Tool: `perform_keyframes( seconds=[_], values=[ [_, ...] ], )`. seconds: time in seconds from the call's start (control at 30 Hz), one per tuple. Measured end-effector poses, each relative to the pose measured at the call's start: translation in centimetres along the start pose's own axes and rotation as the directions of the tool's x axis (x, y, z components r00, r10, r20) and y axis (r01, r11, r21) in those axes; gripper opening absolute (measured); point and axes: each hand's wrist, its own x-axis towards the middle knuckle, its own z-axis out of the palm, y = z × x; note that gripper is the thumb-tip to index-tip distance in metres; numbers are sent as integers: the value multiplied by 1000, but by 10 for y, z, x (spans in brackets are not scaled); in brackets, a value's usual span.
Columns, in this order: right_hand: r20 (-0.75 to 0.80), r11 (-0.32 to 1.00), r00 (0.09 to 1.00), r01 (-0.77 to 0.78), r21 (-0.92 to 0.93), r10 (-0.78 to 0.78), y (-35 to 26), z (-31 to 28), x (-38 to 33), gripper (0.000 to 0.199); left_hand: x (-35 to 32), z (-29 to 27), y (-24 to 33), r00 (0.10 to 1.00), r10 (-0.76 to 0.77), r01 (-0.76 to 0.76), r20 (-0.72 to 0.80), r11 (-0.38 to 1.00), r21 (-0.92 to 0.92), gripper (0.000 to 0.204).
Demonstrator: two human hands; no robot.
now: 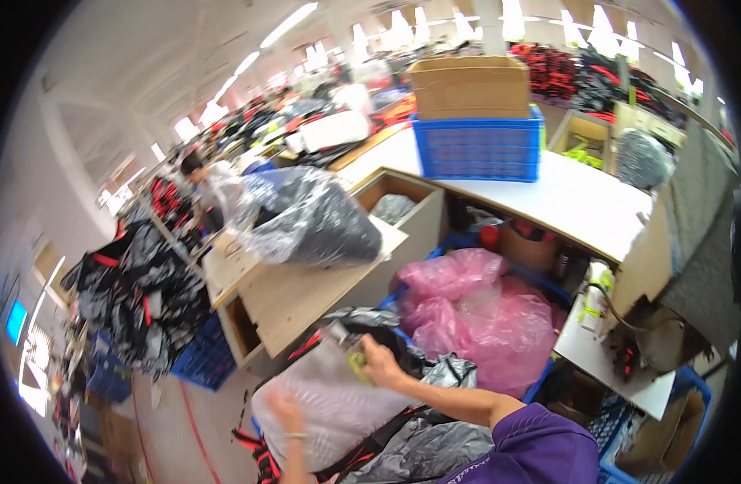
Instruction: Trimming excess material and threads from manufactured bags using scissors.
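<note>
My right hand point(380, 363) is closed around a small yellow-green thing point(358, 365) with a greyish end, too blurred to name. It is above a pale grey padded piece point(330, 395) with black and red edging, which looks like part of a bag. My left hand point(286, 413), smeared by motion, is over the left side of that piece; its fingers are not clear. Crumpled grey-black plastic sheeting point(423, 452) lies next to the padded piece, under my right forearm.
Pink plastic bags point(483, 315) fill a blue crate to the right. A clear bag of dark goods point(314, 218) rests on a wooden board point(306, 302) ahead. A blue crate point(477, 149) holding a cardboard box stands on the white table point(572, 206). Another person point(199, 181) is at far left.
</note>
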Motion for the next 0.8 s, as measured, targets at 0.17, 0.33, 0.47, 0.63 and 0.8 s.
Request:
perform_keyframes(
  seconds=[0.17, 0.33, 0.47, 0.63, 0.8],
  values=[
    [93, 942, 979, 144, 302, -179, -79, -64, -69, 35, 138, -90, 46, 417, 38, 272, 908, 948, -165, 68],
    [84, 871, 987, 82, 485, -139, -98, -117, -108, 40, 124, -98, 60, 358, 396, -259, 846, 912, -318, 95],
    [11, 950, 996, 86, 300, -94, -143, -132, -145, 37, 82, -72, 88, 560, 717, -732, 415, 663, -157, 64],
    [-201, 952, 980, 72, 298, -11, -160, -141, -181, 44, 69, -82, 99, 718, 516, -259, 468, 822, -508, 29],
    [-453, 930, 891, 132, 344, 42, -170, -164, -188, 43, 86, -224, 224, 730, 430, -26, 532, 795, -606, 8]
  ],
)
